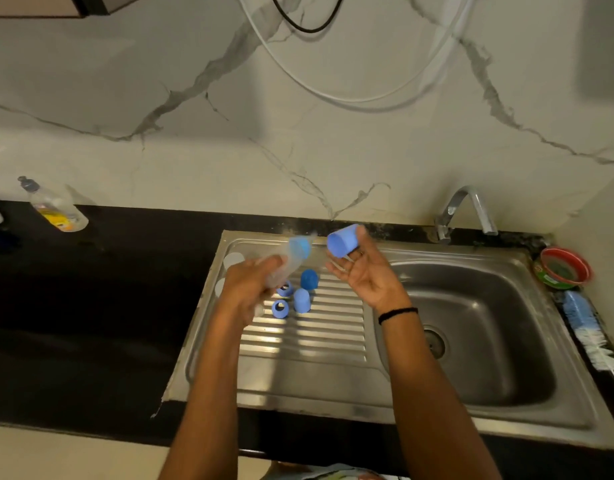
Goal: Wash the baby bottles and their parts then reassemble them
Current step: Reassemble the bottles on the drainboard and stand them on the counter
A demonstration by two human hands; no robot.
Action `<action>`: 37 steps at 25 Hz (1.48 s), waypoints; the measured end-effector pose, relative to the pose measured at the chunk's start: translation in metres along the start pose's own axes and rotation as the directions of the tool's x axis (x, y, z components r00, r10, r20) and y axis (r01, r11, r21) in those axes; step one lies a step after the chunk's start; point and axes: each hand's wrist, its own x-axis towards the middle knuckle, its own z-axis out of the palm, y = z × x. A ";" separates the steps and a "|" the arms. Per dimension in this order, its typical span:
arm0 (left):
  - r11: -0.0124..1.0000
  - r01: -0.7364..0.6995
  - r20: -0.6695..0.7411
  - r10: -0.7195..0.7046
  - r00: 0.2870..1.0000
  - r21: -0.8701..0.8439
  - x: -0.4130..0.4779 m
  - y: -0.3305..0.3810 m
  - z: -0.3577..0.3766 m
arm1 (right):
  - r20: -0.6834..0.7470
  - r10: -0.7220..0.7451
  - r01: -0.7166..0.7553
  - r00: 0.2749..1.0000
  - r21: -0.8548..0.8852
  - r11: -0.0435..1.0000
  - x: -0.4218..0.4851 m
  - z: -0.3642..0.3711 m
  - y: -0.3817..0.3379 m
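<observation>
Left hand (pixel 250 285) grips a blurred clear bottle (pixel 288 259); right hand (pixel 364 271) pinches a blue cap (pixel 342 241) just beside it, loose blue parts (pixel 302 300) below both on the drainboard (pixel 316 341).

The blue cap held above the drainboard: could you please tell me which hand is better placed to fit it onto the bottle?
Right. The right hand pinches the blue cap, open end turned toward the bottle that the left hand grips, so it probably only needs to close the gap.
</observation>
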 end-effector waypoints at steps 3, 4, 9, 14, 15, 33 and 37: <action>0.994 -0.085 -0.121 0.094 0.988 0.074 0.000 -0.007 -0.005 | -0.136 -0.009 -0.013 0.991 -0.160 0.987 0.005 0.002 0.012; 0.998 -0.066 -0.064 0.067 0.996 0.019 -0.002 -0.002 -0.007 | -0.109 -0.050 0.041 0.993 -0.083 0.996 0.004 0.002 0.010; 0.904 -0.231 -0.343 0.358 0.869 0.359 0.005 0.011 -0.013 | -0.160 -0.181 0.131 0.970 -0.282 0.950 0.013 0.008 -0.004; 0.868 -0.415 -0.333 0.490 0.806 0.273 -0.003 0.021 -0.001 | -0.073 -0.115 0.109 0.991 -0.087 0.990 0.002 0.018 -0.019; 0.875 -0.435 -0.335 0.484 0.808 0.213 -0.003 0.021 0.000 | -0.053 -0.099 0.097 0.994 -0.041 0.994 0.001 0.017 -0.024; 0.853 -0.519 -0.297 0.480 0.825 -0.063 0.000 0.009 0.026 | -0.286 -0.322 0.314 0.902 -0.075 0.947 0.015 0.029 -0.016; 0.860 -0.509 -0.309 0.475 0.824 -0.033 0.003 0.005 0.027 | -0.258 -0.343 0.322 0.903 -0.122 0.939 0.017 0.035 -0.011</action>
